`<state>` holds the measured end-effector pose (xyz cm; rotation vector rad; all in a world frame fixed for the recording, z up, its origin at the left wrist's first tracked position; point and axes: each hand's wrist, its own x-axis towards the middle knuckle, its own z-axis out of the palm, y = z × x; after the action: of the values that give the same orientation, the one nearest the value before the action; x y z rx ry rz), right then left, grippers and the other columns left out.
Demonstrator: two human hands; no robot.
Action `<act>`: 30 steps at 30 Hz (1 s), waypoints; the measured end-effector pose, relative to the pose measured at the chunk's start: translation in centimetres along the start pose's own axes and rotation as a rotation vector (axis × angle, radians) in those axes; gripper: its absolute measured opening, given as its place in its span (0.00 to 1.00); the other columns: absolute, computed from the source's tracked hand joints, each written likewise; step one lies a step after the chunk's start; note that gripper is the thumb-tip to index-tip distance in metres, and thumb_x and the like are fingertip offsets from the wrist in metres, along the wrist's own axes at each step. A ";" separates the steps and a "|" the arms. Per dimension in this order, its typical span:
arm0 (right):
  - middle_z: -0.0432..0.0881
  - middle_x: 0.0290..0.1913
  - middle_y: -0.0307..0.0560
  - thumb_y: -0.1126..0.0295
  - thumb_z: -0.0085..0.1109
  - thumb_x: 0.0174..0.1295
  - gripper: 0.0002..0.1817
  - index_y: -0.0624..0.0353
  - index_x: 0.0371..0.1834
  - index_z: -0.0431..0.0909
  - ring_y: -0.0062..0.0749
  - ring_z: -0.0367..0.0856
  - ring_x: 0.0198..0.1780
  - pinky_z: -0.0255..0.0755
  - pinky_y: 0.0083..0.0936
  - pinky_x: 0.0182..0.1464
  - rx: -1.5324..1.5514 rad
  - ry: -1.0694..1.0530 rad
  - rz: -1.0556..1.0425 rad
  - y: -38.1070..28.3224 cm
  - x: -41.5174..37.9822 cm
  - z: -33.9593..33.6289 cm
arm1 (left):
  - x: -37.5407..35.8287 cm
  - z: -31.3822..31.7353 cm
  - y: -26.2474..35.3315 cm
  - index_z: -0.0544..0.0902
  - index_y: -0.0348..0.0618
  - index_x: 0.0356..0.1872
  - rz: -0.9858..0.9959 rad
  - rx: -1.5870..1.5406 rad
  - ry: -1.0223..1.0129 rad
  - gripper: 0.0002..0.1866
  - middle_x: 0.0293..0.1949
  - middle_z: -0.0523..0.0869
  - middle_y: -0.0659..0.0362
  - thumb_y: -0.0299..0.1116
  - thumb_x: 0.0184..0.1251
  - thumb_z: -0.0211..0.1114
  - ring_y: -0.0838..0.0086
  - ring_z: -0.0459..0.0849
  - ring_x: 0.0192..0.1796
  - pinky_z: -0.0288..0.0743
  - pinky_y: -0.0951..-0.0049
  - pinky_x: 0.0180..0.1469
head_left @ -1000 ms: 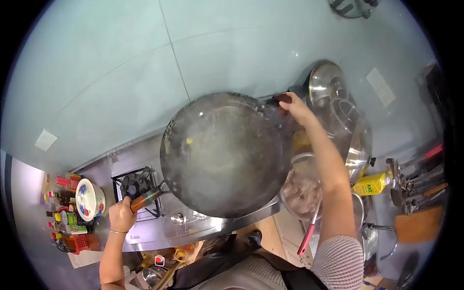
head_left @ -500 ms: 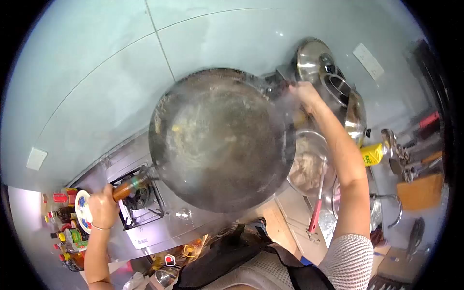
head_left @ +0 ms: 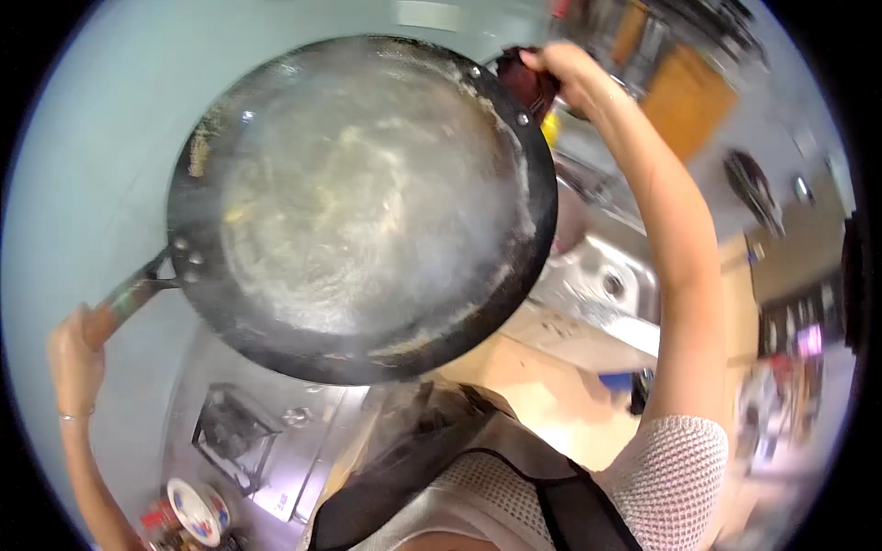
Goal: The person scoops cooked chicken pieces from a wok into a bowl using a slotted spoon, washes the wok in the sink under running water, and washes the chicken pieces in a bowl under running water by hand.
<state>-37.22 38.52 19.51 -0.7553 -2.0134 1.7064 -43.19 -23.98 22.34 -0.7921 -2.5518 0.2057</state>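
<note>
A large black wok [head_left: 542, 207] fills the middle of the view, held up off the stove. Cloudy, steaming liquid [head_left: 340, 220] lies inside it, with a small yellow bit near the left side. My left hand [head_left: 75, 363] is closed round the wok's long wooden handle [head_left: 119, 308]. At the far upper side, my right hand [head_left: 571, 78] grips a dark red cloth [head_left: 529, 84] wrapped over the wok's short side handle, which the cloth hides. Steam blurs part of the wok's inside.
Right of the wok is a steel sink [head_left: 634, 292]. The gas burner [head_left: 230, 427] is at lower left, near a patterned white plate [head_left: 197, 512]. A wooden cutting board [head_left: 689, 101] stands at upper right. A dark brush-like item [head_left: 749, 188] lies beyond my right arm.
The view has swung toward the sink. Both hands have carried the wok away from the stove, and it appears larger and tilted. The bowl with the red-handled tool is now mostly hidden.
</note>
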 end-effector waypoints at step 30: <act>0.76 0.26 0.47 0.73 0.57 0.49 0.08 0.69 0.27 0.76 0.29 0.73 0.27 0.66 0.30 0.28 -0.165 0.817 0.513 33.6 -37.7 -55.6 | 0.8 12.5 62.2 0.75 0.42 0.22 0.951 -0.501 -0.219 0.05 0.16 0.78 0.49 0.26 0.38 0.58 0.57 0.79 0.21 0.72 0.61 0.25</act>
<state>31.07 61.40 -1.76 -1.7922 -1.4425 1.1333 -18.56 27.62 -5.17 -2.2391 -2.2124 -0.0738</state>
